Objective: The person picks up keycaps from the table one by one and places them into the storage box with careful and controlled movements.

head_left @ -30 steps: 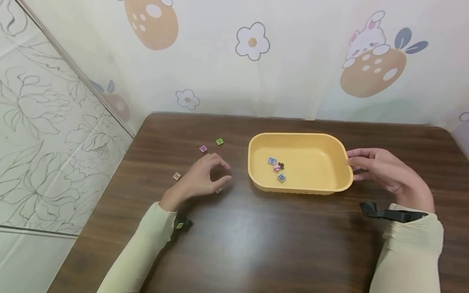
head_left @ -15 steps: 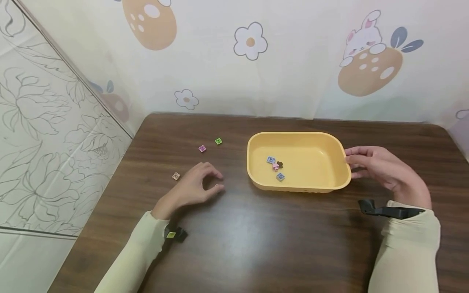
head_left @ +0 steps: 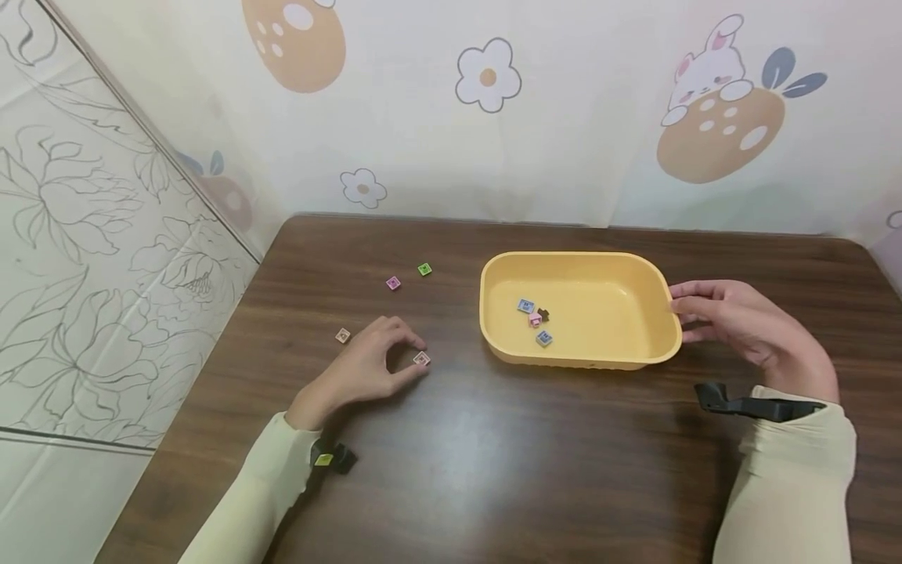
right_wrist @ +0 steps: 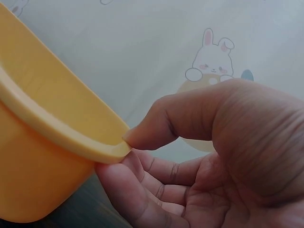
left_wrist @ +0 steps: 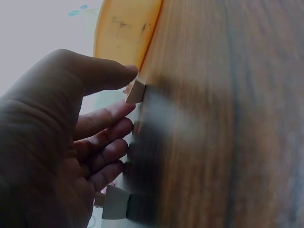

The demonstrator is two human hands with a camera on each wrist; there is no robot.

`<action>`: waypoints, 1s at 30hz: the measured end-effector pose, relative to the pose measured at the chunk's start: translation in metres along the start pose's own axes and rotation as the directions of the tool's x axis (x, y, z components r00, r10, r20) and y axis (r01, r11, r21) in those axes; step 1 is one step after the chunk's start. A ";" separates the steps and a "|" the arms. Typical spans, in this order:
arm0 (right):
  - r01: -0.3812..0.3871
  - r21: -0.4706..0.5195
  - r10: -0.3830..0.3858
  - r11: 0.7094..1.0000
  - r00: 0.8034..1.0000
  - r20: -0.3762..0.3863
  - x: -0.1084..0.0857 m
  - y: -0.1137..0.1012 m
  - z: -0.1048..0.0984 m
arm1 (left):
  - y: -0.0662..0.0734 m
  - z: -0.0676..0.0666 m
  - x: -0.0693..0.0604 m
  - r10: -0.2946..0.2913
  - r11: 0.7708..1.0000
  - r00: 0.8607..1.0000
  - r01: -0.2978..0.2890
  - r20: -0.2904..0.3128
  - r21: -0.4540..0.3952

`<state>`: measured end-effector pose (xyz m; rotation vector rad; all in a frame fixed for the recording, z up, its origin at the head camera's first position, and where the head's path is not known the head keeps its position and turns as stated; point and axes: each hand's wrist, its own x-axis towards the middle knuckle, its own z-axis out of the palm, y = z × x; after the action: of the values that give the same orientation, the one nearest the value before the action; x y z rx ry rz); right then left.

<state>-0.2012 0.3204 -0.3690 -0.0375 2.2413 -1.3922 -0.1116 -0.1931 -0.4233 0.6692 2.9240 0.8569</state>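
In the head view my left hand [head_left: 366, 360] has its thumb and index finger at opposite sides of a small pale square block [head_left: 421, 358] with a printed top. The left wrist view shows this beige block [left_wrist: 136, 91] on the table, touched by the thumb tip above and the index fingertip below. My right hand [head_left: 747, 325] grips the right end of a yellow plastic tray [head_left: 606, 363]. Up close, the thumb and index finger pinch the tray's rim [right_wrist: 66, 137]. Inside the tray lie two blue-grey blocks, a pink piece [head_left: 535, 320] and a dark brown piece [head_left: 544, 314].
A tan block [head_left: 342, 335] lies left of my left hand. Farther back are a pink-purple block [head_left: 393, 283] and a green one [head_left: 424, 269]. The brown wooden table [head_left: 479, 470] ends against a patterned wall [head_left: 423, 133] at the back and left.
My left hand has drawn back slightly to the left and lower, and the pale block now shows between its thumb and index finger. The right hand still grips the tray.
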 end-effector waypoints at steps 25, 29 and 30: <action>0.001 -0.006 -0.001 1.000 1.000 -0.003 -0.001 0.000 -0.001 | 0.001 0.000 0.001 0.010 1.000 1.000 -0.010 -0.022 0.003; 0.006 -0.023 -0.006 1.000 1.000 -0.003 -0.001 0.000 -0.001 | 0.000 0.000 0.000 0.014 1.000 1.000 -0.014 -0.025 0.004; 0.007 -0.029 -0.007 1.000 1.000 -0.004 0.000 0.000 -0.001 | 0.000 0.000 0.000 0.013 1.000 1.000 -0.013 -0.025 0.005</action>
<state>-0.2013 0.3210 -0.3683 -0.0524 2.2664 -1.3643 -0.1114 -0.1930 -0.4235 0.6829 2.9484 0.8661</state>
